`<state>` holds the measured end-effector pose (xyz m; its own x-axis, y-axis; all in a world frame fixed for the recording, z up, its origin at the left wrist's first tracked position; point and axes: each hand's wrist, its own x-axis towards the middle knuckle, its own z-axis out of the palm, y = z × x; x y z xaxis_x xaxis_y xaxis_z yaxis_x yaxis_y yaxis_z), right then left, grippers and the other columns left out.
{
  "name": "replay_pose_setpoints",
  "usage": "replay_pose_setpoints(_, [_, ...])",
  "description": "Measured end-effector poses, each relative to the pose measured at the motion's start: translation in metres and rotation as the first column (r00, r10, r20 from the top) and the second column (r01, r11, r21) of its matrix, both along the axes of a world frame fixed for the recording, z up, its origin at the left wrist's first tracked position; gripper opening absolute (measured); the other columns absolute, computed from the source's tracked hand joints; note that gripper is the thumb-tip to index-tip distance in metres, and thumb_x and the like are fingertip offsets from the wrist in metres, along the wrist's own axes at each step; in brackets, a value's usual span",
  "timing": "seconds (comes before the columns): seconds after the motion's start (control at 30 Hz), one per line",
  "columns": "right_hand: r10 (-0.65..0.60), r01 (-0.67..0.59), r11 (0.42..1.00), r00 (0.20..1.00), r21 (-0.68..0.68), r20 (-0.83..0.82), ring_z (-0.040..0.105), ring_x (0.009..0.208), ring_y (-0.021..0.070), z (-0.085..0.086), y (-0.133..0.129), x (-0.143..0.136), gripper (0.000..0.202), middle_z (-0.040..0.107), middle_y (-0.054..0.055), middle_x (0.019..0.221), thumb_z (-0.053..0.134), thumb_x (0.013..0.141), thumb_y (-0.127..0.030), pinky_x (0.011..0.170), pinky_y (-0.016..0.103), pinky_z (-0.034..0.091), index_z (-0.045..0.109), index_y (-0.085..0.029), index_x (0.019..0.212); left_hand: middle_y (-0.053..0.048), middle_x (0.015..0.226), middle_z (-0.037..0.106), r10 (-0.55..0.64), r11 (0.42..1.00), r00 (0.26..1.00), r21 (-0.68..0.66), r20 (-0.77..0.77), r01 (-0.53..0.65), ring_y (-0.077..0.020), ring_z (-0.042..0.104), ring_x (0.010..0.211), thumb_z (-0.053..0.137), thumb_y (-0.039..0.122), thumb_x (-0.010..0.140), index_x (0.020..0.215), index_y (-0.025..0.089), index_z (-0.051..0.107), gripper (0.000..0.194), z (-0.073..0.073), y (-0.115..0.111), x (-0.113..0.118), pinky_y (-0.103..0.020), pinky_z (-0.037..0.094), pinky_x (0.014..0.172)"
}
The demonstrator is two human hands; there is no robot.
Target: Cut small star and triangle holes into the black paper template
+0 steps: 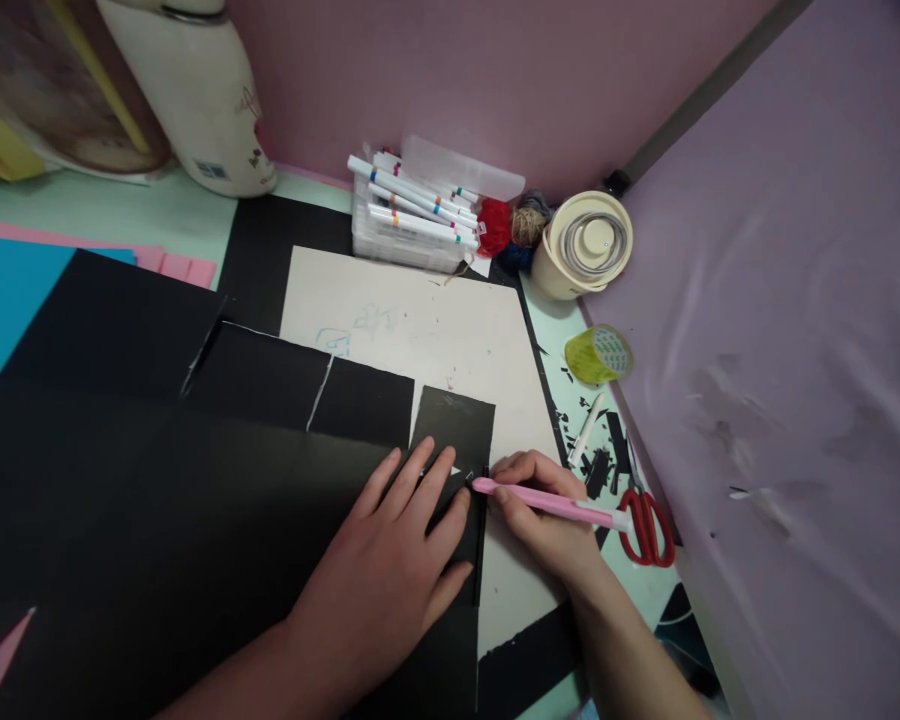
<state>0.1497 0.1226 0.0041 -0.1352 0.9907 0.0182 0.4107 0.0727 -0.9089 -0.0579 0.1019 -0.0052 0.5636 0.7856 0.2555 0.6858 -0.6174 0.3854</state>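
My left hand (390, 550) lies flat with fingers spread on the large black paper (217, 520), pressing it down near a flap. A slim pink pen-style craft knife (544, 500) is gripped between the fingers of my right hand (544, 510). Its tip meets the black paper close to my left fingertips, beside a small cut-out gap; the blade itself is too small to see. Along the paper's far edge, slits separate several rectangular flaps (367, 402). Beneath the paper is a white board (427, 310) with faint blue marks.
Red-handled scissors (649, 530), black paper scraps (598, 470) and a white pen-like tool (586, 430) lie at the right. Behind them are a yellow-green tape roll (596, 355) and a cream container (570, 265). A marker box (409, 245), yarn balls (495, 225) and a white bottle (210, 110) stand along the wall.
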Motion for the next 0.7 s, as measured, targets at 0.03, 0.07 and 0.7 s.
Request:
replay_pose_setpoints(0.03, [0.0,0.0,1.0,1.0,0.0,-0.001,0.064,0.072,0.0176,0.0,0.0,-0.0002,0.006,0.066,0.003,0.077,0.064,0.081,-0.02,0.066,0.029,0.052,0.06,-0.021,0.076,-0.014,0.146,0.048,0.0,1.0,1.0,0.001,-0.001,0.0,-0.0342,0.037,0.139,0.054,0.045,0.091,0.128,0.019,0.06,0.045,0.0,0.0,-0.0001,-0.051,0.031,0.112])
replay_pose_setpoints(0.07, [0.001,-0.001,1.0,1.0,-0.004,-0.003,0.064,0.072,0.0176,-0.0001,-0.0001,-0.0002,0.005,0.066,0.003,0.077,0.064,0.081,-0.02,0.066,0.029,0.052,0.061,-0.021,0.077,-0.015,0.146,0.047,-0.001,1.0,1.0,0.002,-0.005,0.001,-0.0344,0.037,0.139,0.055,0.045,0.091,0.128,0.019,0.06,0.045,0.0,0.0,-0.0001,-0.051,0.031,0.112])
replay_pose_setpoints(0.7, [-0.005,0.005,1.0,1.0,-0.03,0.018,0.062,0.069,0.0168,-0.0006,0.0004,-0.0005,0.007,0.066,0.003,0.075,0.064,0.081,-0.023,0.063,0.027,0.051,0.06,-0.021,0.076,-0.015,0.145,0.048,0.009,1.0,1.0,0.008,-0.013,-0.009,-0.0344,0.039,0.138,0.057,0.045,0.09,0.128,0.019,0.061,0.046,0.0008,-0.0004,0.0003,-0.051,0.033,0.111])
